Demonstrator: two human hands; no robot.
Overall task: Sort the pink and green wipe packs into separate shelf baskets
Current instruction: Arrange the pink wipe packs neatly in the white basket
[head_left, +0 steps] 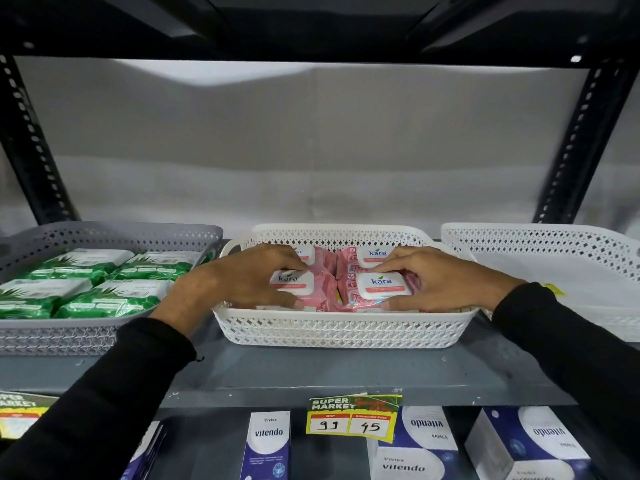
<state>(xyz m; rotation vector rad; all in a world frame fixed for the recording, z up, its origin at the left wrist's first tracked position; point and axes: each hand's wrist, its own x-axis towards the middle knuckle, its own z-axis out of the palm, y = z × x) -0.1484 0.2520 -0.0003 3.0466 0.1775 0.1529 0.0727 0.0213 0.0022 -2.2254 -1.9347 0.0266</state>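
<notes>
Several pink wipe packs with white "kara" lids lie in the middle white basket [346,329]. My left hand [242,282] grips the front left pink pack [294,284], fingers at its far edge and thumb at its near edge. In the same way my right hand [446,280] holds the front right pink pack [381,285]. Two more pink packs [375,254] lie behind them. Several green wipe packs [104,299] fill the grey basket [52,336] on the left.
An empty white basket [554,244] stands at the right on the same grey shelf [311,372]. Black slotted uprights flank the bay. Below the shelf edge hang a yellow price tag [353,420] and stand several blue-and-white "vitendo" boxes [266,445].
</notes>
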